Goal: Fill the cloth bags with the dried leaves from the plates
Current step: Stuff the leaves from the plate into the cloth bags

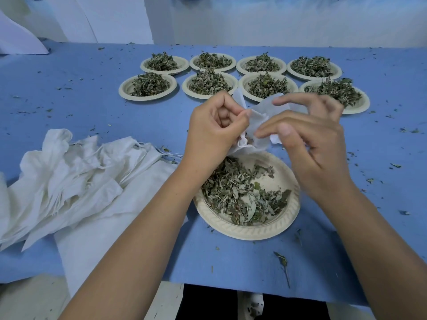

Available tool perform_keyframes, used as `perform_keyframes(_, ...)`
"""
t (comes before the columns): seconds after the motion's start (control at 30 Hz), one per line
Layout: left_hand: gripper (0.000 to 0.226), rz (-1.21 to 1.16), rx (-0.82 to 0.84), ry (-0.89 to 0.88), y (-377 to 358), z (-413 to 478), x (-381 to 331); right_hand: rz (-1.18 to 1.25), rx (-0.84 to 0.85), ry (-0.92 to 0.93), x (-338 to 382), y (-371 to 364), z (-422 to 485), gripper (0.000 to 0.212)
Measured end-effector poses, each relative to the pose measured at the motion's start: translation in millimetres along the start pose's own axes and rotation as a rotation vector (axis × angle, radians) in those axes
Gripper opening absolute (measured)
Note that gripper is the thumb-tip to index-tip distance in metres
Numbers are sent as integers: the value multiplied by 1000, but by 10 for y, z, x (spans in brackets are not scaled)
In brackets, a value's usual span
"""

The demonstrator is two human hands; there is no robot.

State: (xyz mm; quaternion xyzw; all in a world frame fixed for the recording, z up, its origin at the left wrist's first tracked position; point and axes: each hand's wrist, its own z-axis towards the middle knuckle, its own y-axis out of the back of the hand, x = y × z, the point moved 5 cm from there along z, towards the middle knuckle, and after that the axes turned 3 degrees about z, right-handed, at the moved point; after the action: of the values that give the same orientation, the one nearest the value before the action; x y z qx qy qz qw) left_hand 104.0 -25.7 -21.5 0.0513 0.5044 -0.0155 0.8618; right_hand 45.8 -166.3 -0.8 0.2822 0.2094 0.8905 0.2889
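Blue table (pixel 69 88) is filling the view, with leaf crumbs lying all over it. A pile (pixel 69 181) of empty white cloth bags is sitting at the near left. Eight far plates (pixel 147 98) are standing in two rows of four, each heaped with dried leaves. The near plate (pixel 245 232) is sitting at the table's front edge, with leaves (pixel 238 192) spread thin in it.

Left hand (pixel 215 128) is curling tight, thumb and forefinger pinching the bag's edge. Right hand (pixel 312 144) is blurring, fingers spread and half open, thumb tip touching the bag; can't tell if it is gripping.

Bag (pixel 258 125) is hanging crumpled between the hands over the near plate's far rim, its long axis slanting from low near-left to high far-right. The low end is gaping toward the person, showing leaf bits.
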Motion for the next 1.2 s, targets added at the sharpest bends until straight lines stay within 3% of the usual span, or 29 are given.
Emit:
perform_keyframes(0.07, 24, -16, 10, -10, -8, -8, -11, -22, 83, 28, 60, -85, -16, 40)
perform_keyframes(0.17, 24, -27, 58, -22, -47, -33, -35, -96, 347, -32, 48, -314, -60, 37)
perform_keyframes(0.23, 26, -23, 63, -13, -56, -29, -28, -55, 398, -82, 8, -337, -62, 31)
perform_keyframes(0.3, 25, -29, 19, 0, -20, -13, -21, 60, 270, -127, -10, -234, -22, 34)
perform_keyframes(0.4, 23, -30, -126, 13, 112, 9, -21, 217, -72, -165, -66, -14, -11, 46)
perform_keyframes(0.47, 24, -77, -248, 40, 218, 24, -19, 324, -81, -223, -76, -5, -24, 45)
perform_keyframes(0.5, 26, -111, -300, 61, 261, 33, -16, 359, 13, -265, -79, -65, -28, 43)
perform_keyframes(0.57, 29, -150, -378, 87, 313, 49, -17, 268, 360, -320, -51, -297, -84, 32)
perform_keyframes(0.63, 30, -150, -394, 86, 315, 52, -26, 120, 663, -239, -6, -515, -193, 28)
perform_keyframes(0.7, 29, -145, -360, 74, 288, 46, -31, 94, 768, -171, 5, -617, -255, 36)
perform_keyframes(0.87, 28, -121, -322, 62, 251, 36, -42, 144, 701, -206, -49, -504, -171, 19)
perform_keyframes(1.03, 28, -108, -337, 51, 271, 32, -52, 95, 712, -195, -54, -513, -180, 37)
perform_keyframes(1.2, 28, -102, -361, 45, 296, 33, -54, 115, 623, -224, -66, -457, -119, 16)
